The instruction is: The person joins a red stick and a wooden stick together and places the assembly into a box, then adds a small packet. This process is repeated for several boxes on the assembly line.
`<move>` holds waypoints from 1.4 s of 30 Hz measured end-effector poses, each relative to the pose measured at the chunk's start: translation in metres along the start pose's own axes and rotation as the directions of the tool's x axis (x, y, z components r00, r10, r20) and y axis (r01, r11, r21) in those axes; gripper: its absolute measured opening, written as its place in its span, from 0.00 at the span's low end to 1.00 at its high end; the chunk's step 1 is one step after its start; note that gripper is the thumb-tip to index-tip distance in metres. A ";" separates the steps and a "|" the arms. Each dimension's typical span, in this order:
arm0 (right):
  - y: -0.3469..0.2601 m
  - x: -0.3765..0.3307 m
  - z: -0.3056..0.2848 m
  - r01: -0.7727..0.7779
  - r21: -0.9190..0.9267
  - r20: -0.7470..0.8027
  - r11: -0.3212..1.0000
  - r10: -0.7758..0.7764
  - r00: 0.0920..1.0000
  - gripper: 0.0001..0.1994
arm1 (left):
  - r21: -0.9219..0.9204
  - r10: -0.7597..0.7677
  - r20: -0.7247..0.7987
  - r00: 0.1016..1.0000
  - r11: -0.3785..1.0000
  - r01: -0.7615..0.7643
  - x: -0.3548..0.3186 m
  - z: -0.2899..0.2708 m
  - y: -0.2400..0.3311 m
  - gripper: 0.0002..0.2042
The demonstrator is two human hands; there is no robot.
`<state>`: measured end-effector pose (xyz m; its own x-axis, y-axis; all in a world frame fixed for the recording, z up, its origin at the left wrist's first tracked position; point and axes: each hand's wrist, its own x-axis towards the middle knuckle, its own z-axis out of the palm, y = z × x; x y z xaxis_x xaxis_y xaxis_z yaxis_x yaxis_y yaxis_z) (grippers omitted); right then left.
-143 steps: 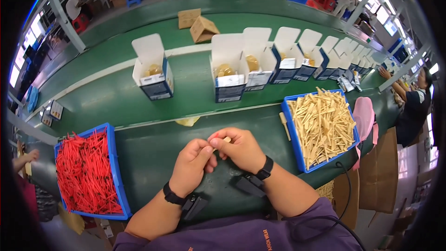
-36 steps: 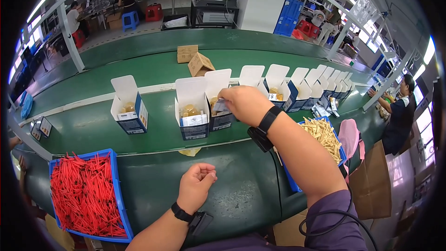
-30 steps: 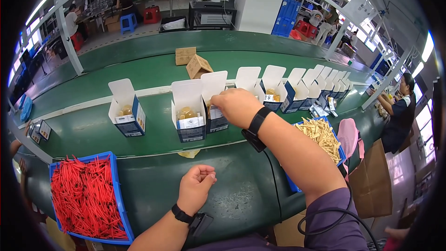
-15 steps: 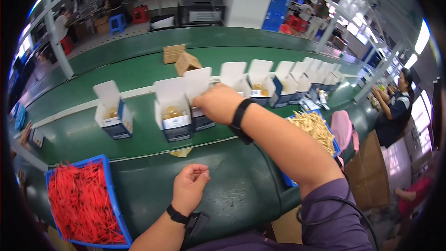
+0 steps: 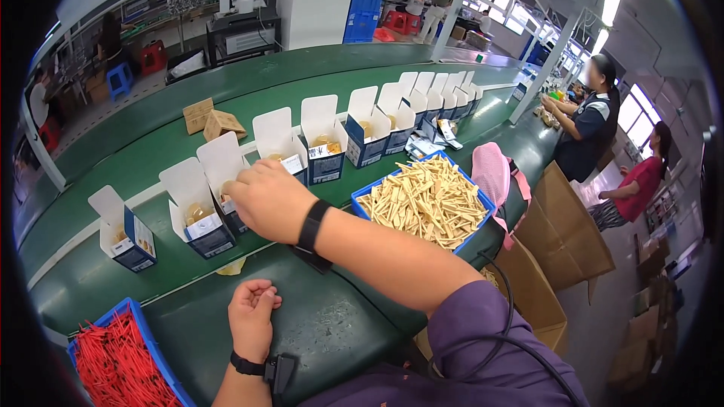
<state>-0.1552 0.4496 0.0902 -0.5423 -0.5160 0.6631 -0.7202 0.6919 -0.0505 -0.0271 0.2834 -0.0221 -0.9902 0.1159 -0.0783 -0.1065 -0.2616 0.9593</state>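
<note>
Reaching over the open box on the green belt, the right hand has its fingers curled down at the box's mouth, touching the raised white flap; whether this grip pinches anything cannot be told, since the fingertips are hidden behind the knuckles. The box stands second in a row of like boxes, white flaps up, dark blue sides, pale yellowish pieces inside. The right forearm stretches out long from the purple sleeve, wrist bent slightly down, a black wristband just behind the hand.

Nearer the body, the left hand rests on the tabletop in a loose fist, thumb on top; nothing shows between its fingers. A black band with a small device sits on that wrist.

Left of the right hand stand two more boxes; to its right the row runs on, curving away. Right of the forearm lies a blue tray of tan sticks, with a pink bag past it. Beside the left hand, lower left, is a blue tray of red wires. A yellowish scrap lies between the hands.
</note>
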 end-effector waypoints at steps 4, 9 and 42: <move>-0.025 -0.039 -0.065 -0.239 -0.015 0.133 0.971 0.239 0.962 0.12 | 0.026 0.002 -0.010 1.000 1.000 -0.002 -0.002 -0.004 0.001 0.07; 0.023 -0.115 -0.115 -0.563 -0.314 0.132 0.765 0.622 0.772 0.15 | 0.028 0.017 -0.019 1.000 0.999 -0.016 -0.002 0.004 0.009 0.07; 0.151 -0.196 -0.148 -0.725 -0.388 0.029 0.569 0.794 0.608 0.09 | 0.985 0.468 -0.113 0.876 -0.065 0.162 -0.129 -0.312 0.092 0.09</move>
<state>-0.0934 0.7300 0.0630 -0.9137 0.2209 0.3411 0.1512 0.9639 -0.2194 0.0627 -0.0551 -0.0080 -0.9277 -0.1297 0.3500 -0.0644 0.9792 0.1921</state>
